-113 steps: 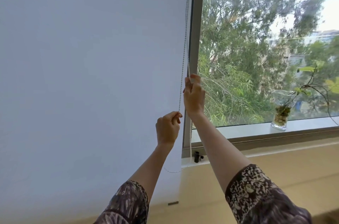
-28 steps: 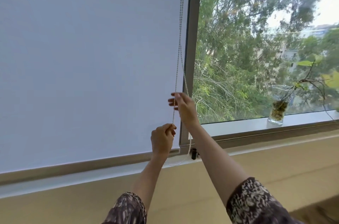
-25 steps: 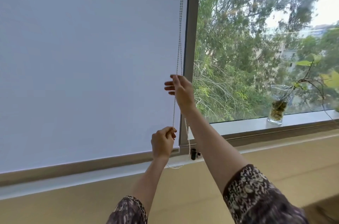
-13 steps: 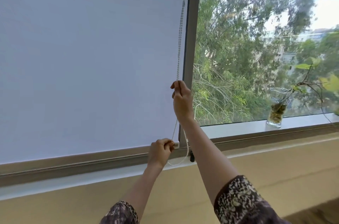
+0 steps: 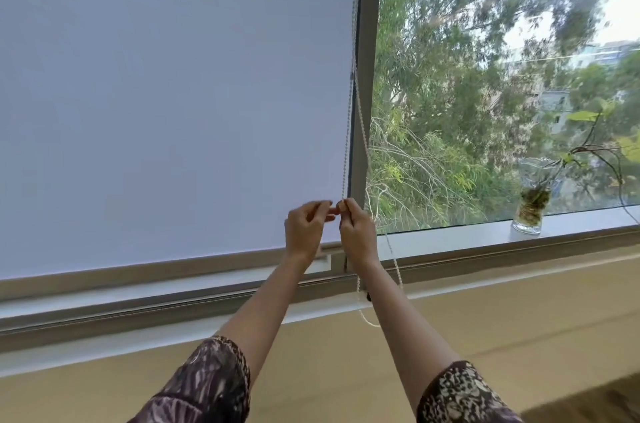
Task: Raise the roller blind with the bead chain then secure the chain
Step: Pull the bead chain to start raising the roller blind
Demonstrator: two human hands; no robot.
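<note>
Roller blind: white, covers left pane, hem just above sill. Bead chain: hangs along blind's right edge. Right hand: pinched closed on chain's left strand. Left hand: at its 9 o'clock, fingertips pinched, touching. Glass vase: sill, 3 o'clock

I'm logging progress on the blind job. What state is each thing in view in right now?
Roller blind: mostly down, bottom edge raised a little above the sill.
Bead chain: unsecured, one strand taut up from the fingers, the other hanging slack.
Right hand: pinched shut on the chain.
Left hand: fingertips closed beside the right hand; contact with the chain unclear.
Glass vase: upright on the sill, holding a plant cutting.
</note>
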